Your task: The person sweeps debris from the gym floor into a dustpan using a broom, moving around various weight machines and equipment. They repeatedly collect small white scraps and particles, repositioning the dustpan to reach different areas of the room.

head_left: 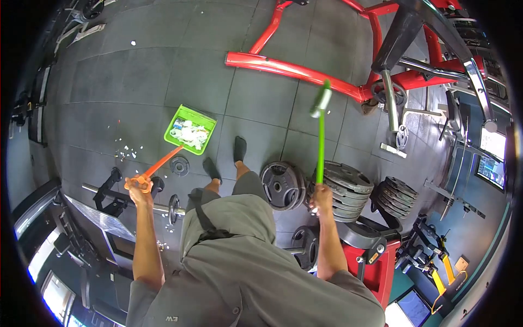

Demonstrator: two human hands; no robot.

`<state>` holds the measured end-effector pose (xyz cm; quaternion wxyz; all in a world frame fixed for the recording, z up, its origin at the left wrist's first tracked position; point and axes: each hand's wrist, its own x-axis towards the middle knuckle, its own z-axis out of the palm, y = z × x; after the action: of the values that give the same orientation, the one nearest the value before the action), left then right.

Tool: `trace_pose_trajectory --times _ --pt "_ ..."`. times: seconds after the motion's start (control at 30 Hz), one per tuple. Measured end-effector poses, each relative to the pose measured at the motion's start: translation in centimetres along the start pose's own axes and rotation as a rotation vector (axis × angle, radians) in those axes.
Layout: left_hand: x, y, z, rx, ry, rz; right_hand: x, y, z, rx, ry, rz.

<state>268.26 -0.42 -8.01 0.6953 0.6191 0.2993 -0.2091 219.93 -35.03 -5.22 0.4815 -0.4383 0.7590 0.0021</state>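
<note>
My left hand (140, 188) is closed round the orange grip of a long-handled dustpan. Its green pan (170, 126) sits on the floor ahead of my feet, heaped with white scraps (189, 133). In my right hand (322, 200) is the green handle of a broom (321, 147), fingers wrapped round it. The broom head (321, 102) reaches far forward, slightly blurred, overlapping the area near the red frame in this view. White bits (128, 152) lie scattered on the floor to the left of the pan.
A red machine frame (294, 71) spans the front right. Stacked weight plates (343, 191) and leaning plates (280, 185) stand beside my right leg. On the left are a rack with a bar (163, 207) and a small plate (180, 165). A lone white scrap (133, 42) lies farther ahead.
</note>
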Motion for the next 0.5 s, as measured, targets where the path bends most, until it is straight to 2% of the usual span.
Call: trace_pose_trajectory --times 0.07,0.13,0.2,0.27,0.3,0.33,0.37,0.4,0.43,0.47,0.5 --pt "-1.3 -0.2 1.6 0.033 -0.012 0.032 4.9 -1.2 -3.6 -0.109 0.229 -0.081" --pt "-2.0 0.1 2.3 0.042 -0.004 0.024 11.9 -0.9 -7.5 -0.350 0.197 -0.087" --pt "-3.0 0.5 3.1 0.077 -0.029 0.037 20.6 1.5 -10.8 -1.045 0.007 -0.347" --pt "-3.0 1.0 3.3 0.102 -0.076 0.021 21.8 -0.8 -10.1 -0.383 0.255 0.124" --pt "-3.2 1.2 3.7 0.126 -0.088 0.035 25.4 2.3 -10.6 -0.190 0.225 0.214" --pt "-3.4 1.5 4.3 0.140 -0.096 0.042 25.1 2.0 -10.1 0.006 0.196 0.302" --pt "-3.8 1.8 5.0 0.155 -0.104 0.044 24.2 1.9 -10.6 -0.018 0.171 0.261" --pt "-3.8 2.0 5.8 0.159 -0.116 0.047 23.2 3.2 -11.6 0.106 0.065 0.159" --pt "-3.6 2.1 6.3 0.167 -0.113 0.044 22.2 4.7 -13.9 -0.239 -0.049 -0.046" --pt "-3.4 2.2 6.4 0.174 -0.106 0.039 19.7 5.3 -15.1 -0.164 -0.117 -0.123" --pt "-3.2 2.1 6.5 0.180 -0.098 0.033 17.1 5.4 -15.2 -0.197 -0.006 -0.002"
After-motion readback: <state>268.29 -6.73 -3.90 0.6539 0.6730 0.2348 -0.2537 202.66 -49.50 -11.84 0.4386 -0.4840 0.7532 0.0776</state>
